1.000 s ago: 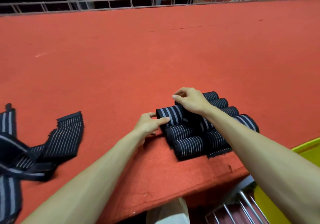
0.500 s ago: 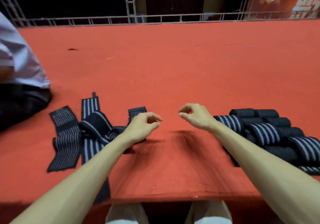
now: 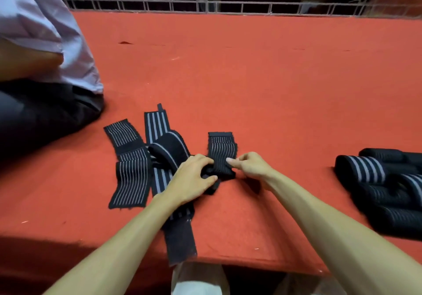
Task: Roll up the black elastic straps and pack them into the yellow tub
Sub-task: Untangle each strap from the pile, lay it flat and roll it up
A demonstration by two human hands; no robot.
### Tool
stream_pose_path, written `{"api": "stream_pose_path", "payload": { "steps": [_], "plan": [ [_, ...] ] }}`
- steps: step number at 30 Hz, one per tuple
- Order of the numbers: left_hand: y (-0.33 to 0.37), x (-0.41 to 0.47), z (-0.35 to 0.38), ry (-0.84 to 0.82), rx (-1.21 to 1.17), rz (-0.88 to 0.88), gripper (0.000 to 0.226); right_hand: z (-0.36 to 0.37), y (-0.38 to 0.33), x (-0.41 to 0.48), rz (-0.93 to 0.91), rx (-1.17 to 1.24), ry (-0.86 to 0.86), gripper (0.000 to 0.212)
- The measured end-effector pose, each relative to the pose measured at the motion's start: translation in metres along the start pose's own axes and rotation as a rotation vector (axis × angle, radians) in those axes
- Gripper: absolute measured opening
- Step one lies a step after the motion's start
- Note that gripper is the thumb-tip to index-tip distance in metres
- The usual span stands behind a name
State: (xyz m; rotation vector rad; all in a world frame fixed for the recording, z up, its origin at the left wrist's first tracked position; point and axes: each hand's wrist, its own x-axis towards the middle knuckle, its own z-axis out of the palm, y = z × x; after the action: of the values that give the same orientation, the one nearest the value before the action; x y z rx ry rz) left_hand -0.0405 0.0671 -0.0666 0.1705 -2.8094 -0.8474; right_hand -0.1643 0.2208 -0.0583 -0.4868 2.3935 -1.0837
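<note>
Pinching the black strap are left hand and right hand.

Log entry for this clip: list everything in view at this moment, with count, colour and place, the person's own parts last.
held strap: one, black with fine pale stripes, centre, near end bunched between the hands
loose straps: at least two, black with pale stripes, overlapping left of centre, one hanging over the near edge
rolled straps: several, black with grey stripes, stacked at the right edge, partly cut off
carpeted surface: one, red, under everything
metal railing: one, grey, along the far edge
other person: one, lilac top, dark trousers, seated far left
left hand: grips the held strap's near end
right hand: pinches the held strap
</note>
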Motion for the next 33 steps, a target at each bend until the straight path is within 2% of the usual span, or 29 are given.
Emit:
{"api": "stream_pose_path", "payload": {
  "steps": [4,7,12,17,22,26,29,31,33],
  "plan": [
    [0.008,0.005,-0.003,0.064,-0.076,-0.013,0.024,-0.004,-0.005,-0.001,0.010,0.467,0.075,0.031],
    [0.019,0.011,-0.005,0.127,-0.172,-0.020,0.021,-0.023,-0.010,-0.012,-0.055,0.602,0.180,0.020],
    [0.058,0.019,0.001,0.023,-0.218,0.048,0.023,-0.057,-0.007,-0.032,-0.135,0.623,0.337,0.019],
    [0.077,0.018,0.035,-0.095,-0.315,-0.093,0.041,-0.069,0.024,-0.048,-0.136,0.609,0.367,0.017],
    [0.076,0.015,0.051,-0.105,-0.265,-0.084,0.028,-0.070,0.046,-0.044,-0.060,0.625,0.462,0.020],
    [0.073,0.012,0.055,-0.120,-0.208,-0.062,0.012,-0.070,0.049,-0.030,0.044,0.746,0.584,0.014],
    [0.072,0.015,0.050,-0.063,-0.156,0.001,0.014,-0.071,0.047,-0.020,0.052,0.777,0.655,0.013],
    [0.073,0.022,0.043,-0.010,-0.132,0.038,0.012,-0.071,0.043,-0.017,0.052,0.852,0.667,0.011],
    [0.070,0.026,0.036,-0.024,-0.176,0.053,0.008,-0.071,0.038,-0.017,0.059,0.958,0.634,0.011]
  ]
}}
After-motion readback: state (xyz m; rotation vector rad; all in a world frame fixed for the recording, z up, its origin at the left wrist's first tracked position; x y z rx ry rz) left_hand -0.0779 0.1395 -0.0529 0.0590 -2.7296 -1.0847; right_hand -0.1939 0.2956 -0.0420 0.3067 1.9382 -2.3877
